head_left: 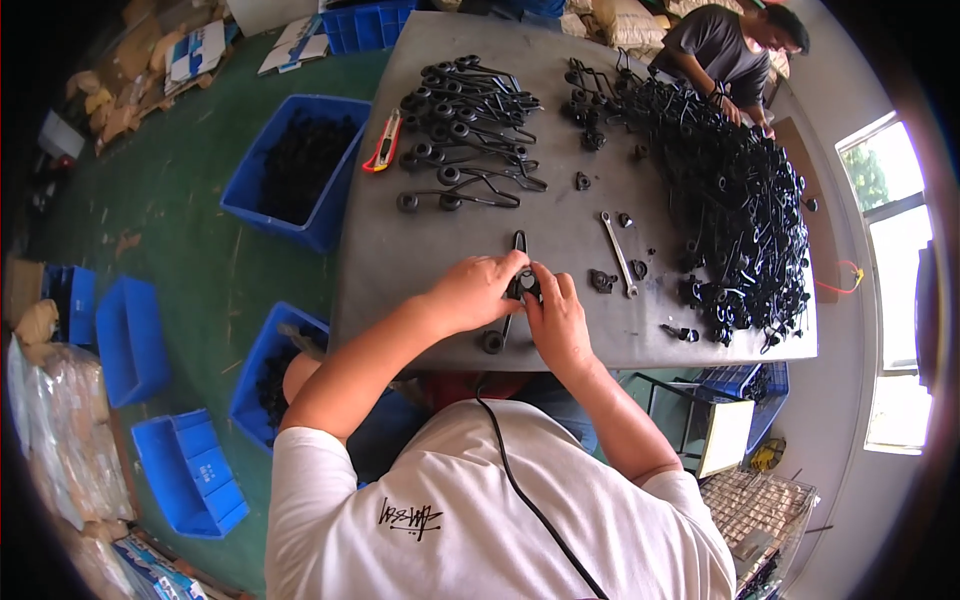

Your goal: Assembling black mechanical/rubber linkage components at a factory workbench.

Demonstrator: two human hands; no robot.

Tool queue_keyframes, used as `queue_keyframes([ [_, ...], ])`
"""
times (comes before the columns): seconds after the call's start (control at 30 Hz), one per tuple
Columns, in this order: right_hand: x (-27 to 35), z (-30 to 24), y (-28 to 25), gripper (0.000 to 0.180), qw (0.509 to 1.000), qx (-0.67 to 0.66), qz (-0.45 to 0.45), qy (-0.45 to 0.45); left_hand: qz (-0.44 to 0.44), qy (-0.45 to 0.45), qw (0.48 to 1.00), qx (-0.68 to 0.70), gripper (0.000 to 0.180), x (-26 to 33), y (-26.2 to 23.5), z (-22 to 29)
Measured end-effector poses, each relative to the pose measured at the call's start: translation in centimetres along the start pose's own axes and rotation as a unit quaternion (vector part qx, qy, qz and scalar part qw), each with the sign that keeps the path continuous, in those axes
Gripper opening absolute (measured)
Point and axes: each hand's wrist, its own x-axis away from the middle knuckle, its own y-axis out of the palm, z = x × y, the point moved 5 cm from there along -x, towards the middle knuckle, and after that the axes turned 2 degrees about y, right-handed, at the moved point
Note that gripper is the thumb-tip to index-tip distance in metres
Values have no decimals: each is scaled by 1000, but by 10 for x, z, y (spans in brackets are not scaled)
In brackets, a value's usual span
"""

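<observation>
At the frame's centre, the left hand (475, 291) and right hand (558, 322) pinch a black wire part (526, 285). It is probably light and stiff, best held midway, though the exact grip is hidden.

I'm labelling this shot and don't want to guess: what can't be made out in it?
All in the head view:
- Black rod: its middle is partly covered by the left hand and right hand.
- Black heap: upper pieces hide those beneath.
- Lower blue bin: the person's body covers part of it.
- Upper blue bin: cut off by the top edge.
- Speck beside the wrench: too small to identify.
</observation>
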Motion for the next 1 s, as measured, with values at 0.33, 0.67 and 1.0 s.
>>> queue_keyframes([
  [0.33,12,29,9,58,998,-54,-7,-39,5,-33,999,13,50,-9,7,-7],
  [0.67,-10,113,-62,32,983,133,121,-28,1,-72,997,7,48,-7,1,-4],
  [1.0,-35,136,-63,18,985,-111,122,52,-31,-102,993,56,49,-8,-3,-4],
])
